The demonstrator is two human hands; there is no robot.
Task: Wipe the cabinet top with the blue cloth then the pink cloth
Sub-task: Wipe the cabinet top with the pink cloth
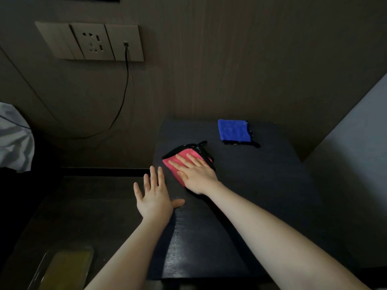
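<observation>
The dark cabinet top (261, 185) fills the middle and right of the view. A pink cloth with black trim (184, 154) lies near its left edge. My right hand (194, 174) lies flat on the pink cloth, palm down, fingers spread toward the far left. My left hand (155, 195) hovers at the cabinet's left edge, fingers apart, holding nothing, thumb over the top. A folded blue cloth with black trim (233, 130) rests near the back of the cabinet top, apart from both hands.
A wall panel with sockets (92, 41) has a black cable (125, 84) hanging down left of the cabinet. White bedding (14, 137) shows at far left. A phone with a yellowish case (67, 268) lies on the lower surface at bottom left. A pale wall (356, 164) borders the right.
</observation>
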